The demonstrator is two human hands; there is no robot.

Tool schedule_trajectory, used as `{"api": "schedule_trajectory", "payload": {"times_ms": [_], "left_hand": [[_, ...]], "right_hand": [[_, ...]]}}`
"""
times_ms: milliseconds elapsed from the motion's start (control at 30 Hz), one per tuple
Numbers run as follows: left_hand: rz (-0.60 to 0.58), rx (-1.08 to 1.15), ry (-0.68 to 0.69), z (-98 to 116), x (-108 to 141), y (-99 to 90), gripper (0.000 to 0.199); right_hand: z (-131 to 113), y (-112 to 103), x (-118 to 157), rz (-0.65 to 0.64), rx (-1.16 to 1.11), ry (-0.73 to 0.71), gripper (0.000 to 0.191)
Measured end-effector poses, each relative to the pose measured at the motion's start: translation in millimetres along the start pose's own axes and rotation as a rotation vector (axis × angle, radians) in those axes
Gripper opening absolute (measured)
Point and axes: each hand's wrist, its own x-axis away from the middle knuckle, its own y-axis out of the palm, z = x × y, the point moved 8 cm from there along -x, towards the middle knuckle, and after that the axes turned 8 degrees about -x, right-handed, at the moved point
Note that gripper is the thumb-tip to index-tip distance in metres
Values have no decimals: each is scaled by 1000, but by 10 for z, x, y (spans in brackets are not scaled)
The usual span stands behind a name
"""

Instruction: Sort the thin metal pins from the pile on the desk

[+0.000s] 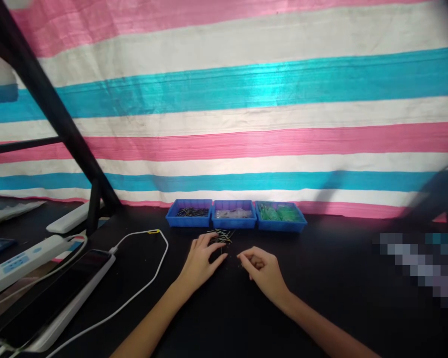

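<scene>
My left hand [203,256] rests palm-down at a small pile of thin, pin-like metal sticks [223,235] on the black table. Its fingers are spread, with thumb and index finger apart, and the fingertips reach the near side of the pile. Just to the right, my right hand [263,268] is closed in a pinch above the table. What it pinches, if anything, is too small to make out. Behind the pile stand three blue trays: the left tray [188,223] holds more dark thin sticks, the middle tray [234,224] whitish clear pieces, the right tray [281,226] green pieces in clear plastic.
To the left, a phone [56,298] lies on a white block, with a white cable [149,283] curving across the table. A power strip [24,261] lies farther left. A black slanted post [59,119] rises there, before a striped sheet [224,144] at the back.
</scene>
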Motion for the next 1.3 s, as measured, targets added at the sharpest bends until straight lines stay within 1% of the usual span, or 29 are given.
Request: {"api": "schedule_trajectory", "payload": {"times_ms": [100, 233, 267, 333, 467, 567, 667, 767, 867, 933, 1033, 1100, 1200, 1300], "left_hand": [[11, -50, 3, 6, -7, 4, 19], [107, -175, -119, -121, -20, -84, 21], [111, -195, -139, -149, -25, -89, 22], [78, -215, -154, -197, -39, -55, 23], [-19, -182, -159, -270, -47, 62, 22], [-21, -176, -159, -287, -37, 77, 21], [26, -167, -142, -245, -26, 28, 21], [87, -125, -105, -142, -25, -38, 20], [119, -44, -67, -8, -24, -77, 17], [119, 30, -62, 75, -15, -86, 15], [87, 159, -72, 181, 12, -74, 13], [63, 224, -95, 224, 30, -63, 11], [45, 306, -144, 235, 40, -58, 9], [51, 384, -209, 180, 41, -66, 7]], "right_hand": [[-21, -3, -10, 15, 19, -13, 18], [-52, -5, -27, 12, 35, -56, 14], [-61, -6, -29, 11, 41, -72, 12], [-70, -10, -30, 13, 54, -94, 11], [-77, -22, -18, 21, 78, -101, 11], [-95, -21, 1, 9, 99, -127, 10], [-94, -21, 11, -3, 113, -143, 10], [-102, -41, 14, 9, 106, -153, 12], [-111, -71, 14, 28, 78, -139, 21], [-115, -84, 13, 35, 51, -124, 26], [-110, -67, 12, 13, 25, -105, 17], [-95, -42, 13, -11, 18, -94, 15], [-74, -12, 17, -41, -1, -81, 17], [-66, 1, 19, -59, -9, -68, 17]]}}
